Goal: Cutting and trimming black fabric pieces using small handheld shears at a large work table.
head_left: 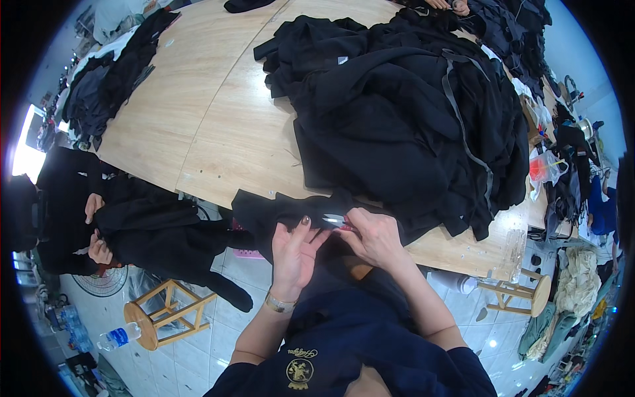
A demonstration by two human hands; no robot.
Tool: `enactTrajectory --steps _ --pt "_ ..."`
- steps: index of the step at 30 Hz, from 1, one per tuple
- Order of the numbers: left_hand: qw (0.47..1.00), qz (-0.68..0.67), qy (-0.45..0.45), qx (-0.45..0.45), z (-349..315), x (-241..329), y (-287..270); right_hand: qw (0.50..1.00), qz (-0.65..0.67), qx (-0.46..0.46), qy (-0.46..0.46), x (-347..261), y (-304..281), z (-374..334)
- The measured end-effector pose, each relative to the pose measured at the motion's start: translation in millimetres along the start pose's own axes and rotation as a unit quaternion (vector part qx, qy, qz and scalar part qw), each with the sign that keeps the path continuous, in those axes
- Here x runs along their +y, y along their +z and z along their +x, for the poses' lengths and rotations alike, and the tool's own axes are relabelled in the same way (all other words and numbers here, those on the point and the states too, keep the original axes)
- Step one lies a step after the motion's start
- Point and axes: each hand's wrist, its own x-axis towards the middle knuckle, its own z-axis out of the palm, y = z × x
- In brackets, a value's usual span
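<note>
In the head view, here's the right hand [377,237], fingers curled tight round the red handles of the small snips [335,220], silver blades poking out leftward from the grip, over the black garment [253,210]! The left hand [296,255] sits just across from it, palm turned up, thumb raised near the blade tips, fingers reaching in beside the cloth; whether they pinch it, one cannot tell. The garment lies right under and beyond both sets of fingers, at the near edge of the bench [211,112]

Now the count: one pair of snips, one watch [280,304] on the left wrist, one big heap of black garments [377,126] just beyond, its pieces too tangled to number. Two wooden stools, one at left [149,325], one at right [540,295]. Over on the left, a co-worker's two hands [99,250] are at a dark garment [155,225] of their own, one fan [99,281] below

And the containers! One clear bottle [119,337] with a blue label, just by the left stool's seat, fill level unclear; at right, a clear plastic bag [554,165] with something red inside
</note>
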Motion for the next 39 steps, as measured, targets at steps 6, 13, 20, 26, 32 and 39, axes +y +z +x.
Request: enactTrajectory --steps 6,13,20,26,32,39 --pt "1.0 0.026 0.014 -0.009 -3.0 -3.6 1.1 0.967 0.217 0.043 0.126 -18.0 8.8 1.7" --pt "0.996 0.048 0.065 -0.041 -4.4 -15.0 -2.3 0.961 0.253 0.026 0.11 -27.0 18.7 5.9" --pt "0.999 -0.004 0.033 -0.005 2.1 1.1 4.4 0.974 0.225 -0.024 -0.016 -23.4 9.6 -14.9" --pt "0.999 0.0 0.045 -0.023 2.6 -1.1 0.7 0.981 0.166 0.059 0.084 -9.9 11.2 -11.3" --pt "0.998 0.008 0.055 -0.038 2.0 -3.0 -1.3 0.996 0.016 0.081 0.015 -7.3 12.5 -5.3" --pt "0.998 0.02 0.048 -0.03 0.2 -3.9 -2.2 0.994 -0.034 0.098 -0.03 -7.5 10.9 1.0"
